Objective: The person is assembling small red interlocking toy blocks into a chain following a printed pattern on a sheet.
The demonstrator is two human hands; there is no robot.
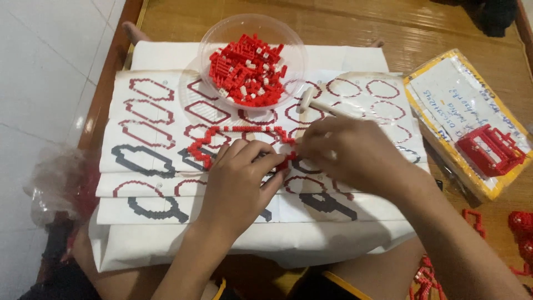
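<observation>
My left hand [240, 180] rests on a printed instruction sheet [144, 183] and pinches the lower end of a thin red brick outline [208, 139] that lies on the paper. My right hand [347, 153] meets it from the right, fingertips closed on the same red strip near a small red piece [286, 162]. The part of the outline under both hands is hidden. A clear plastic bowl [294, 47] full of small red and white bricks stands just beyond the hands. A white stick-like tool [311, 103] lies beside the bowl.
A yellow-edged box [444, 139] at the right carries a finished red brick assembly [491, 149]. Loose red pieces [522, 228] lie at the lower right on the wooden floor. A crumpled clear bag [61, 183] sits at the left by the white tiles.
</observation>
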